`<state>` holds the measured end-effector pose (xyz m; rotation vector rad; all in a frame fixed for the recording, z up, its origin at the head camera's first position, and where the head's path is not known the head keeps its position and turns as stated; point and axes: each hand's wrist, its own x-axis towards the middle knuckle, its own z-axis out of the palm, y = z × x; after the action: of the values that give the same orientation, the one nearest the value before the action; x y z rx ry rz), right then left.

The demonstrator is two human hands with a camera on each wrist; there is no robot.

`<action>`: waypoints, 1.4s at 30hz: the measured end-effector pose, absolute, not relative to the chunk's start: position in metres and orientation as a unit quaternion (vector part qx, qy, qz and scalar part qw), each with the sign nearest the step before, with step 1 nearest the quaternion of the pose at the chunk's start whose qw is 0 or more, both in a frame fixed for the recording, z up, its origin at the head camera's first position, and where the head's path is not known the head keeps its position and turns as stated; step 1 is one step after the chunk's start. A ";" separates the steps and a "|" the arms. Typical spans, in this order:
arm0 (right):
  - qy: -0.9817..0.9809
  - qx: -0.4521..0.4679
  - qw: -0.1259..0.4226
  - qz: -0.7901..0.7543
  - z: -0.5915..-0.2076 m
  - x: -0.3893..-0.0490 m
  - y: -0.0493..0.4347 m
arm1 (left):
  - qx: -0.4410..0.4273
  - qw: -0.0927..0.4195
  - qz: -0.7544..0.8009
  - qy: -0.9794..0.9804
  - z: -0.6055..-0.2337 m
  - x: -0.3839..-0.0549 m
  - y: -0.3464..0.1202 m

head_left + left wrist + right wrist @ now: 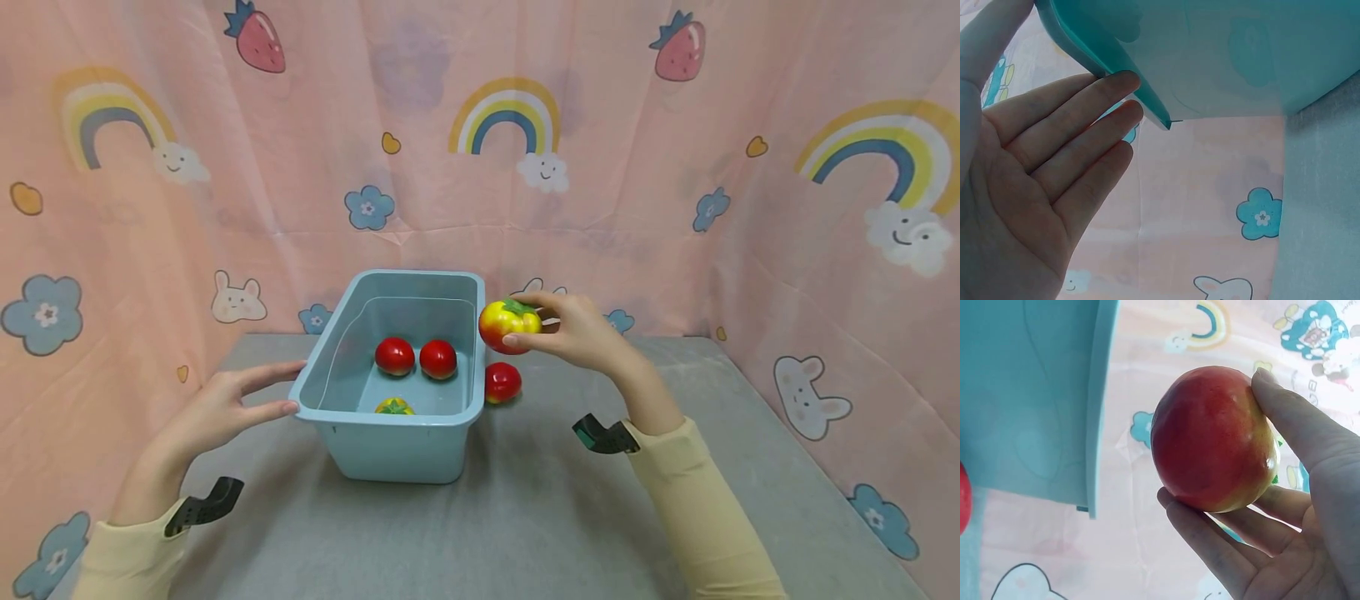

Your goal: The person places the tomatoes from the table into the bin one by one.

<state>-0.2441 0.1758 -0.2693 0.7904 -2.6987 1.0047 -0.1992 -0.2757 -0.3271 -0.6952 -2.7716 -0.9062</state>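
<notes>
Between its thumb and fingers my right hand (pixel 581 331) grips a red-and-yellow tomato (pixel 501 327) with a green leafy top, raised beside the right rim of the bin. The right wrist view shows the red underside of this tomato (pixel 1210 440). My left hand (pixel 225 410) touches the left rim of the light blue plastic bin (pixel 397 450), its fingers fairly straight in the left wrist view. Inside the bin lie two red tomatoes (pixel 394 357) and a yellow-green one (pixel 394 407), partly hidden by the front rim. Another red tomato (pixel 502 382) sits on the table against the bin's right side.
A grey cloth-covered table (pixel 570 517) carries the bin. Pink patterned curtain (pixel 450 208) hangs behind and along both sides. Each wrist wears a black strap mount, such as the right one (pixel 603 435).
</notes>
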 end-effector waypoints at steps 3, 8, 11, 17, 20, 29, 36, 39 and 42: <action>-0.900 0.269 0.074 0.335 -0.265 -0.246 0.172 | -0.230 0.074 -0.302 -0.922 -0.327 -0.199 -0.276; -0.901 0.278 0.075 0.325 -0.258 -0.250 0.167 | -0.231 0.076 -0.302 -0.922 -0.327 -0.200 -0.276; -0.902 0.278 0.073 0.322 -0.255 -0.252 0.164 | -0.230 0.075 -0.300 -0.923 -0.328 -0.200 -0.276; -0.898 0.284 0.068 0.330 -0.251 -0.259 0.158 | -0.229 0.076 -0.298 -0.924 -0.328 -0.199 -0.276; -0.895 0.290 0.065 0.333 -0.249 -0.262 0.156 | -0.229 0.077 -0.297 -0.924 -0.328 -0.199 -0.276; -0.894 0.300 0.063 0.327 -0.245 -0.271 0.145 | -0.228 0.078 -0.298 -0.923 -0.327 -0.199 -0.276; -0.893 0.304 0.057 0.327 -0.242 -0.277 0.135 | -0.231 0.076 -0.305 -0.921 -0.328 -0.199 -0.276; -0.896 0.306 0.052 0.318 -0.240 -0.280 0.130 | -0.232 0.076 -0.304 -0.921 -0.328 -0.199 -0.276; -0.897 0.310 0.049 0.310 -0.239 -0.283 0.125 | -0.232 0.077 -0.303 -0.921 -0.328 -0.200 -0.276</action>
<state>-0.2832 0.1250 -0.2386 0.9458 -2.7337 0.9436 -0.1999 -0.2765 -0.3280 -0.6957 -2.7603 -0.9080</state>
